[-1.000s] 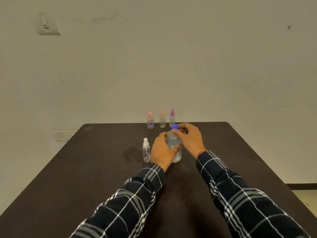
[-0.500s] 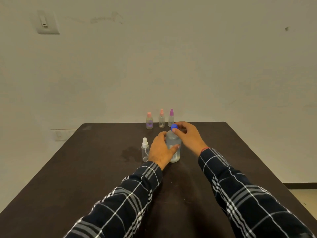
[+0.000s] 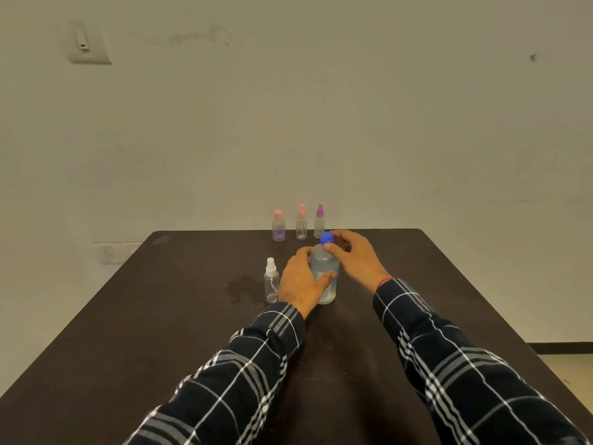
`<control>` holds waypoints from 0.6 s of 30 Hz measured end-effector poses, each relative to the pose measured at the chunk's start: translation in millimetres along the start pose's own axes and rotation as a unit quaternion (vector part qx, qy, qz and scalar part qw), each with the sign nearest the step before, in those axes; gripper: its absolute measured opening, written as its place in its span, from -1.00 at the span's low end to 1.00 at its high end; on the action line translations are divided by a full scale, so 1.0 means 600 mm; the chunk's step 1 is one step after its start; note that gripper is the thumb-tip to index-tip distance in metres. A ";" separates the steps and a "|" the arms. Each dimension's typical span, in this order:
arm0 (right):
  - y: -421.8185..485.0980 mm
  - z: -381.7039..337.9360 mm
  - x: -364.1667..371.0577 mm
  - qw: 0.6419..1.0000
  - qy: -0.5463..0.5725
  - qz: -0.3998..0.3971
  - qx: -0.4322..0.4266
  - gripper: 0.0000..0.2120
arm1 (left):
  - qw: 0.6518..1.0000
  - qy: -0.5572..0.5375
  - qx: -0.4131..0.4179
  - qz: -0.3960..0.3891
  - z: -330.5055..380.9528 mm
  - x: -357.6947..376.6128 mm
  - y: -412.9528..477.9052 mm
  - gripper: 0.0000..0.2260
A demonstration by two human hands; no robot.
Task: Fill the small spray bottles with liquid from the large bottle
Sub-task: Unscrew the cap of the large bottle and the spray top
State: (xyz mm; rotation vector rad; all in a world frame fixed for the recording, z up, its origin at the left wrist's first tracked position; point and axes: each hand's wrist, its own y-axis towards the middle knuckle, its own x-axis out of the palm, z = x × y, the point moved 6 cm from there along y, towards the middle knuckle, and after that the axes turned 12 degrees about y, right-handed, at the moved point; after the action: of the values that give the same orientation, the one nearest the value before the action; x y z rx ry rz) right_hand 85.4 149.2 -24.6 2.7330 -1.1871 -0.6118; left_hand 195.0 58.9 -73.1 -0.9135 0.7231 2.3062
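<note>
The large clear bottle [image 3: 324, 268] stands upright on the dark table [image 3: 179, 316], its blue cap [image 3: 327, 238] on top. My left hand [image 3: 300, 282] wraps around the bottle's body. My right hand [image 3: 356, 256] pinches the blue cap with thumb and fingers. A small clear spray bottle with a white top [image 3: 271, 281] stands just left of my left hand. Three small spray bottles stand in a row near the far edge: a pink-capped one [image 3: 278, 227], a second pink-topped one [image 3: 301, 223] and a purple-topped one [image 3: 319, 221].
A faint wet-looking stain [image 3: 242, 285] marks the table left of the white-topped bottle. A plain wall rises behind the table, with a switch plate [image 3: 86, 43] high on the left and a socket [image 3: 115, 252] low beside the table.
Both hands stay on the large bottle and its cap. My right hand's fingers have shifted slightly around the cap; the bottle stays in place.
</note>
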 end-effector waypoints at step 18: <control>-0.143 0.117 -0.001 0.969 -0.181 -0.046 0.162 -0.82 | 0.999 -0.001 -0.038 -0.015 -0.042 0.012 -0.068 -0.24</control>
State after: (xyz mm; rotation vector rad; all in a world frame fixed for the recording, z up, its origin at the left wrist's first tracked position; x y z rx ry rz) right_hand 115.5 213.5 -109.9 3.0521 -1.3429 -1.0515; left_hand 228.4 73.5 -105.8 -0.9496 0.6211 2.3213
